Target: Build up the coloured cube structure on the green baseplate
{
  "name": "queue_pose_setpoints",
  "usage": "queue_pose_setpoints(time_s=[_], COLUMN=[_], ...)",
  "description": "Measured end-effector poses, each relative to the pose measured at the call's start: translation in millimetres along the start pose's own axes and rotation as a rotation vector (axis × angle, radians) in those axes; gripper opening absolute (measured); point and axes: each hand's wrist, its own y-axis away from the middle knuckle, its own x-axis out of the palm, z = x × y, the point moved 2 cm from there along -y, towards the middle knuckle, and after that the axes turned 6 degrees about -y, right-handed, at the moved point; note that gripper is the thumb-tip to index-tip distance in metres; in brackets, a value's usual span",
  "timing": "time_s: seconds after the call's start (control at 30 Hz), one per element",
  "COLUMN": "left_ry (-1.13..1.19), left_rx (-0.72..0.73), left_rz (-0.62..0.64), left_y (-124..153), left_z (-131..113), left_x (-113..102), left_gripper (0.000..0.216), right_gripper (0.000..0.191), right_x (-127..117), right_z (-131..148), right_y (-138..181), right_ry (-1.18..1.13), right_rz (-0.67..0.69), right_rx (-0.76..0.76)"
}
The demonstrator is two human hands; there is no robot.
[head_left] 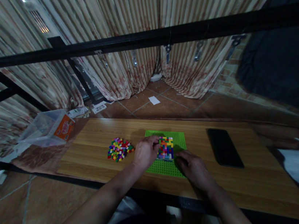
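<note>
Left hand [145, 152]: fingers curled against left edge of multicoloured brick block [166, 148], frame centre. Right hand [193, 168]: flat at block's lower right, grip unclear. Block sits on green baseplate [164, 167]. Loose brick pile [119, 149]: left, nearer left hand.

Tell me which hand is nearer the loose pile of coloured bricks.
Left. The left hand sits just right of the loose pile, at the brick block on the green baseplate. The right hand lies beyond that block.

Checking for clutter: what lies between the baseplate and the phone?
Only bare table between the baseplate and phone, in the head view.
</note>
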Motion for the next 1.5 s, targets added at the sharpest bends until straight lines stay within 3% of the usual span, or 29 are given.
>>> queue_pose_setpoints(time_s=[0.33,0.93,1.13,1.3,1.5], left_ry=[-0.108,-0.3,-0.145,-0.095,-0.211], left_rx=[0.154,0.176,0.189,0.134,0.057], left_rz=[-0.018,0.058,-0.008,-0.075,-0.119], left_y=[2.6,-1.2,7.8,22.1,43.3], left_z=[1.1,-6.9,5.2,20.5,63.2], left_x=[2.1,0.7,2.7,-9.1,-27.3], left_gripper=[0.017,0.019,0.02,0.022,0.02], right_gripper=[0.025,0.025,0.026,0.025,0.025], right_x=[-0.4,1.6,1.8,0.6,0.0], right_z=[3.2,0.1,-2.9,-1.6,1.1], right_y=[0.1,0.2,0.6,1.2,1.7], right_ry=[-0.004,0.007,0.003,0.008,0.012], right_rz=[0.0,0.017,0.02,0.024,0.018], right_rx=[0.005,0.023,0.002,0.003,0.013])
